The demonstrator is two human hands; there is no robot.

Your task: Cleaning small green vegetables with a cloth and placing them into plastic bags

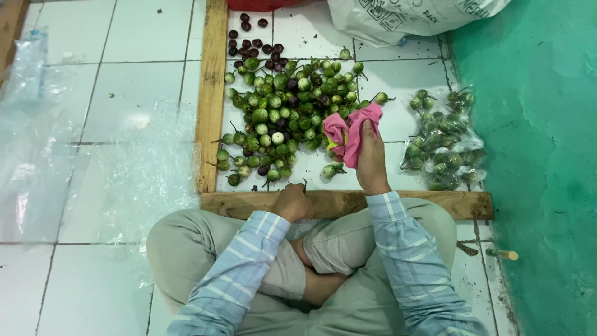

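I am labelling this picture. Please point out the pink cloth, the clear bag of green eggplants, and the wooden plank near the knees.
pink cloth (356, 132), head view, on its middle fold.
clear bag of green eggplants (443, 140), head view, on its middle.
wooden plank (429, 204), head view, on its bare right part.

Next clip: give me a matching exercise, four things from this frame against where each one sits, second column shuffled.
Things:
1. pink cloth
2. clear bag of green eggplants
3. dark purple eggplants
4. left hand

Places:
A. far end of the pile, toward the top of the frame
B. at the near wooden plank
C. held in the right hand, at the pile's right edge
D. on the white tiles beside the green floor

Pairs: 1-C, 2-D, 3-A, 4-B
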